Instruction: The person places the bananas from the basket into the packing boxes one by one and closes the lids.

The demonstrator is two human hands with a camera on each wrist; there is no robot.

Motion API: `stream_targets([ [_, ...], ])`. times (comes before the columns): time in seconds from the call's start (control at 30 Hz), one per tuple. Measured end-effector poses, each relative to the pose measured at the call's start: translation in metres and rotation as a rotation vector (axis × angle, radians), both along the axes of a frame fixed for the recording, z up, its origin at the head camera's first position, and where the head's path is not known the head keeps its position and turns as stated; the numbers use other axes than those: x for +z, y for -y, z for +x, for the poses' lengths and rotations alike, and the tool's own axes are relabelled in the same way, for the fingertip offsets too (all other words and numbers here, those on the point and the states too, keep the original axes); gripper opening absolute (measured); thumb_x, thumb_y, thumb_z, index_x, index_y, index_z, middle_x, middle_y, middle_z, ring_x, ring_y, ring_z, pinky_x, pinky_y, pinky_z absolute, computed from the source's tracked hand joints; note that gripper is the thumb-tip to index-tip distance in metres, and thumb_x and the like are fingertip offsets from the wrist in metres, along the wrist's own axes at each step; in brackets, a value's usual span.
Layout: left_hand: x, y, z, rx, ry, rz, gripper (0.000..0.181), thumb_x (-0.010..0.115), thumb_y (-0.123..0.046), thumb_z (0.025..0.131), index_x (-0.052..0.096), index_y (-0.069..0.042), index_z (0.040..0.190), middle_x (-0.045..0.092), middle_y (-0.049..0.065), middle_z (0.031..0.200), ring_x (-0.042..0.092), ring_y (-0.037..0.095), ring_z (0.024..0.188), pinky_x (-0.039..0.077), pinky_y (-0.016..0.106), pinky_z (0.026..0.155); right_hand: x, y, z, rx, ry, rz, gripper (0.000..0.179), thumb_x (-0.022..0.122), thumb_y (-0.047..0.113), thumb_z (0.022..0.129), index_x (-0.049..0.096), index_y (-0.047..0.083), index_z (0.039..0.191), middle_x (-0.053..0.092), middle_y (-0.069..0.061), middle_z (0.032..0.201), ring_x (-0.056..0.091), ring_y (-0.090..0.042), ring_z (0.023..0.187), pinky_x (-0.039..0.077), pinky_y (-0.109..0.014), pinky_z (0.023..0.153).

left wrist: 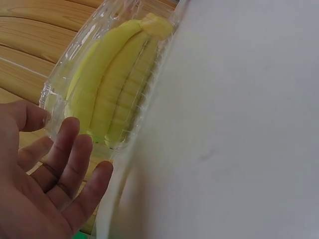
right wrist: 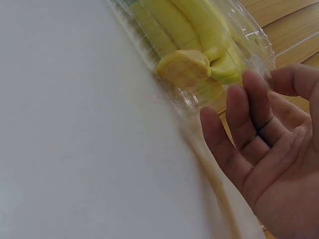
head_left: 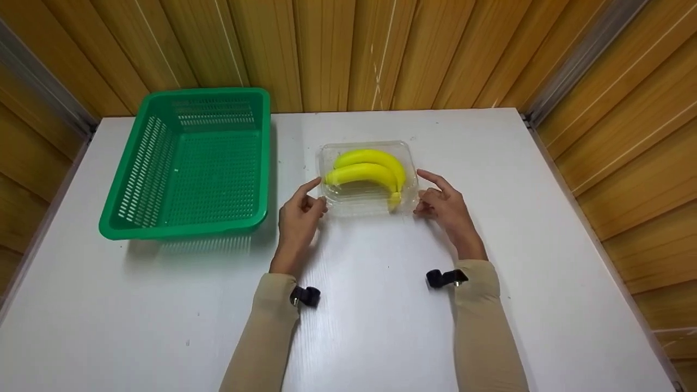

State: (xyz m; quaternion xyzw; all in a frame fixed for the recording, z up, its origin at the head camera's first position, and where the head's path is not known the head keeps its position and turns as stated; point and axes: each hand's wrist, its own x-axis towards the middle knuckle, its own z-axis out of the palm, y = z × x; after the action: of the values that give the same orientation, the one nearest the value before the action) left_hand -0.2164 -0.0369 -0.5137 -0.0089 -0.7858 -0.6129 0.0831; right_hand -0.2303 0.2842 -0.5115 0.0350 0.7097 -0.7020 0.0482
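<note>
A clear plastic clamshell box (head_left: 359, 209) lies on the white table, with yellow bananas (head_left: 365, 171) inside that join at a pale stem end. My left hand (head_left: 299, 220) is at the box's left side, its index finger stretched toward the wall and the other fingers loosely bent. My right hand (head_left: 447, 213) mirrors it at the right side. In the left wrist view, fingertips (left wrist: 72, 124) are close to the box's corner. The right wrist view has fingertips (right wrist: 256, 82) against the opposite corner. Neither hand visibly wraps round the box.
A green plastic basket (head_left: 267, 179) with slotted walls stands on the left, apart from the left hand. Wooden plank walls (head_left: 326, 54) border the back and sides of the white table (head_left: 375, 321). A small black device (head_left: 444, 278) is strapped at each wrist.
</note>
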Motion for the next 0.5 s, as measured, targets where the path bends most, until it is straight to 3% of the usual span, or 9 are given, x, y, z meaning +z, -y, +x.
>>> stream_targets([
  [0.13,0.003,0.002,0.002,0.054,-0.015,-0.128,0.041,0.067,-0.016,0.100,0.071,-0.014,0.141,0.072,0.004,0.093,0.066,0.020,0.085,0.053,0.032,0.071,0.000,-0.003,0.000,0.004,0.004,0.026,0.050,0.063,0.017,0.106,0.056,0.015,0.155,0.066,-0.006,0.082,0.066,-0.022,0.078,0.062,-0.037,0.084],
  [0.3,0.008,0.000,0.005,0.100,-0.088,-0.267,0.040,0.070,-0.016,0.098,0.072,-0.011,0.138,0.072,0.010,0.116,0.069,0.030,0.106,0.057,0.045,0.089,0.003,-0.007,-0.001,0.020,-0.023,0.095,0.052,0.063,0.020,0.107,0.052,0.009,0.157,0.066,-0.009,0.089,0.068,-0.022,0.080,0.062,-0.037,0.084],
  [0.5,0.014,-0.007,0.007,0.054,-0.117,-0.404,0.047,0.071,-0.021,0.099,0.067,-0.009,0.144,0.060,0.015,0.148,0.056,0.033,0.137,0.050,0.051,0.109,0.010,-0.007,-0.005,0.050,-0.061,0.242,0.054,0.063,0.024,0.107,0.050,0.006,0.157,0.064,-0.019,0.110,0.068,-0.033,0.096,0.061,-0.039,0.089],
])
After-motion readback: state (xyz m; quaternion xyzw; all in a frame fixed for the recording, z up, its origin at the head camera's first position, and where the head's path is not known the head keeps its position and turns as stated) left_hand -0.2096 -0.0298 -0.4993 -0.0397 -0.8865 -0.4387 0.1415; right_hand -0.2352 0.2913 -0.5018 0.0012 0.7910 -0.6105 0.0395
